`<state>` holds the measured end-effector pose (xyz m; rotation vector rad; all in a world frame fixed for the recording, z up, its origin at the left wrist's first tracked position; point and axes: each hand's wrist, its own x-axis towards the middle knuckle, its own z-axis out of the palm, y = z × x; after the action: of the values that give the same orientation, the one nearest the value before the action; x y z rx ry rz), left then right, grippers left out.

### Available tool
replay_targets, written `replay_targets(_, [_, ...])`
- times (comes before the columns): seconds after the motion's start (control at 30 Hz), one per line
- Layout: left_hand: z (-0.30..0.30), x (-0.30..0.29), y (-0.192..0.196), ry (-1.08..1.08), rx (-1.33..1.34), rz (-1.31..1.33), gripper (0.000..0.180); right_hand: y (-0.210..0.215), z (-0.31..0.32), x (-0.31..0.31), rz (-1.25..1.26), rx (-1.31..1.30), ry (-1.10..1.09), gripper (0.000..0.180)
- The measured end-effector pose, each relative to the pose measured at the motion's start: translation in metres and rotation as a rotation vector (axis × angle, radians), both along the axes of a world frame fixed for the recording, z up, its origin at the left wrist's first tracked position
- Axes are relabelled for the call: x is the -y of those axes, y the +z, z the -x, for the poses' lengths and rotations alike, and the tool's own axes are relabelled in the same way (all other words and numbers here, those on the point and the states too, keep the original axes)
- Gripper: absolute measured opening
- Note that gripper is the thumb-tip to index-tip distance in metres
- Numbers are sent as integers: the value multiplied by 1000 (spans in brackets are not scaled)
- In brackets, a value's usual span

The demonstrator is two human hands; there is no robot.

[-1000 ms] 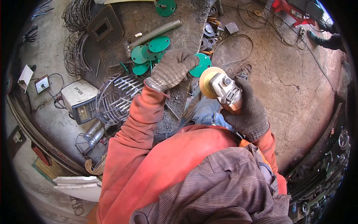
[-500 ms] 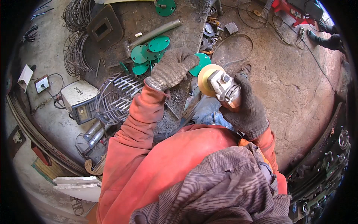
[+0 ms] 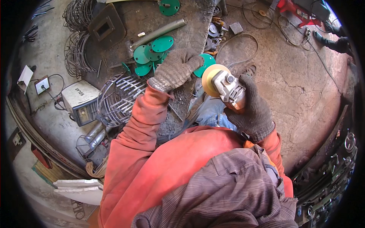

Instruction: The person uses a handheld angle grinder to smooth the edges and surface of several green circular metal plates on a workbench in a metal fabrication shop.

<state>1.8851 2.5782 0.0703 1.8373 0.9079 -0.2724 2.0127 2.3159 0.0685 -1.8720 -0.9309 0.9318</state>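
Gloved in knitted brown, my left hand (image 3: 175, 69) is closed on the edge of a round green metal disc (image 3: 205, 64), which sticks out to the right past the workbench edge. My right hand (image 3: 253, 110), in a dark glove, grips an angle grinder (image 3: 229, 88). The grinder's yellowish wheel (image 3: 213, 79) faces the green disc at its lower right; whether the two touch I cannot tell. Several more green discs (image 3: 141, 55) lie overlapped on the bench just beyond my left hand. Another green disc (image 3: 169, 7) with holes rests at the far end.
A metal pipe (image 3: 159, 35) and a square plate with a cut-out (image 3: 106, 28) lie on the bench (image 3: 190, 38). Wire coils (image 3: 78, 53) and a white machine (image 3: 80, 99) stand left. Metal parts (image 3: 213, 30) and a cable (image 3: 255, 45) are beyond; another person's legs (image 3: 334, 40) show far right.
Almost nothing differs. The grinder and both hands stay nearly in place, with only a very slight shift.
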Motion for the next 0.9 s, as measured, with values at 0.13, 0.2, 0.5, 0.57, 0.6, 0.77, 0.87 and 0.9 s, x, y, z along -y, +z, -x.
replay_targets(0.13, [-1, 1, 2, -1, -3, 1, 31, 1, 1, 1, -13, 20, 18, 92])
replay_targets(0.2, [0, 1, 0, 8, 15, -1, 31, 0, 1, 2, -54, 33, 17, 94])
replay_targets(0.5, [18, -9, -10, 458, 356, 372, 39, -2, -4, 25, -134, -25, -169, 93])
replay_targets(0.57, [10, -4, 1, 371, 502, 654, 39, 0, -6, 27, -151, -25, -156, 93])
replay_targets(0.6, [6, 0, 8, 370, 505, 650, 39, -2, -6, 27, -165, -48, -160, 92])
replay_targets(0.77, [-3, 18, 8, 793, 495, 612, 26, 1, 4, 29, -121, -53, -152, 91])
replay_targets(0.87, [7, 9, -3, 689, 405, 429, 22, 2, 8, 30, -96, -78, -148, 90])
replay_targets(0.9, [8, 10, -5, 686, 402, 435, 22, 3, 9, 29, -68, -80, -131, 90])
